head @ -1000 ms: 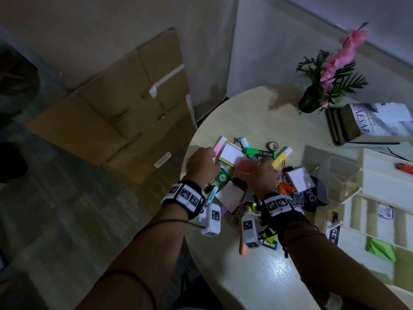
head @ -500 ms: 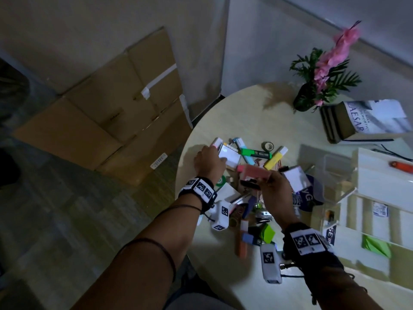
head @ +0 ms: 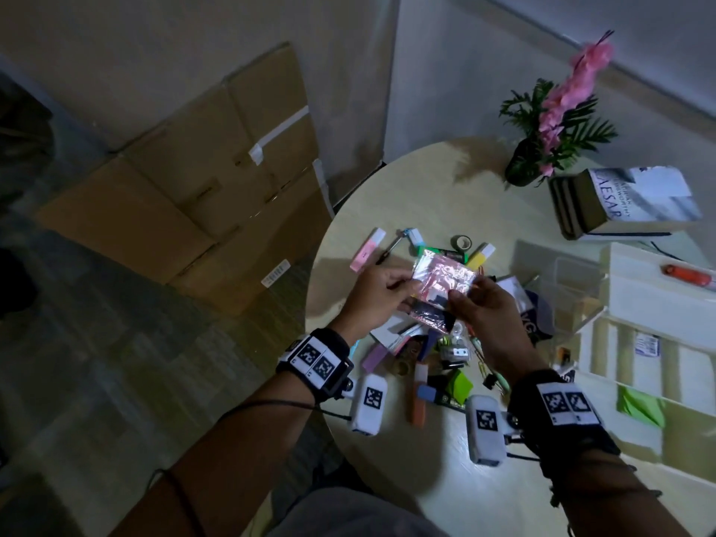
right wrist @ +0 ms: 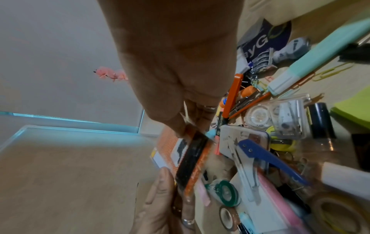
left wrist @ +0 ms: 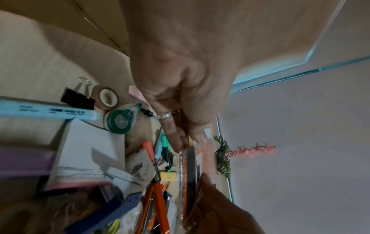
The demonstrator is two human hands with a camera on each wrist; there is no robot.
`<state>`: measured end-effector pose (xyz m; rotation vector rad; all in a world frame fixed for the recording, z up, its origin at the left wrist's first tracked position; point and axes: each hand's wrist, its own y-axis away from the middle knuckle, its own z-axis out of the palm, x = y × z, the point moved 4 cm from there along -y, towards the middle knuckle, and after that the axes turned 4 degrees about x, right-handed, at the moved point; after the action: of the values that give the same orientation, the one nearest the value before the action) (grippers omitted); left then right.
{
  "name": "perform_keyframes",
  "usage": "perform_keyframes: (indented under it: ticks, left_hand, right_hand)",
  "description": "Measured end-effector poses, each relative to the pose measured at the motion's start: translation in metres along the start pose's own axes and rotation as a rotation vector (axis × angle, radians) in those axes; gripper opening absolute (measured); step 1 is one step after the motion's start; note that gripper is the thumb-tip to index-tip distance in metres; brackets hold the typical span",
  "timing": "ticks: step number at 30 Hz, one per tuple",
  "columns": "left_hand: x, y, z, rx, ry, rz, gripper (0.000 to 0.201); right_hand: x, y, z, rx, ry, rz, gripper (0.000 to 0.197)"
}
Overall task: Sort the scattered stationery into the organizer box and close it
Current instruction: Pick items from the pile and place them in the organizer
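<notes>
Pink, shiny packet [head: 443,282] sits at the frame's centre, lifted above the stationery pile [head: 434,354], pinched at its left edge by the left hand [head: 377,294] and lower right by the right hand [head: 490,315]. White organizer box [head: 654,331] lies open at right on the table [head: 438,191].

crinkly glossy plastic wrap on the pink packet [head: 441,282], pale smooth wood-look tabletop [head: 426,188], matt brown cardboard boxes [head: 186,188] beside it
</notes>
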<state>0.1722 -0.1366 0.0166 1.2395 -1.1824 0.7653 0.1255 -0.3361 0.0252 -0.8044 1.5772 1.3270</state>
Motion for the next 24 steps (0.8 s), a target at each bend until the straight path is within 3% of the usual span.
perform_keyframes:
  ticks: [2,4,7,10,13,19,24]
  left_hand:
    - [0.001,0.004,0.005,-0.117,-0.100,0.058,0.011]
    - [-0.002,0.003,0.004,-0.209,-0.289,0.082,0.032]
    - [-0.003,0.003,-0.004,-0.362,-0.684,0.135,0.022]
    - [-0.014,0.010,-0.006,-0.551,-1.156,0.146,0.077]
    - [-0.021,0.012,-0.001,-0.632,-1.271,0.172,0.092]
    - [-0.021,0.009,0.010,-0.601,-1.405,0.249,0.082]
    - [-0.017,0.007,0.014,-0.566,-1.410,0.287,0.090]
  right_hand:
    - [-0.001,0.006,-0.003,-0.022,0.017,0.015,0.019]
    - [-0.001,0.014,-0.008,-0.039,0.049,0.022,0.024]
    - [0.000,0.029,-0.023,0.000,0.070,0.012,0.026]
    - [0.008,0.042,-0.042,0.115,0.011,0.089,0.020]
    - [0.021,0.053,-0.060,0.153,-0.035,0.170,0.017]
    - [0.023,0.080,-0.075,0.183,0.039,0.179,0.019]
    - [0.025,0.091,-0.073,0.185,0.027,0.199,0.021]
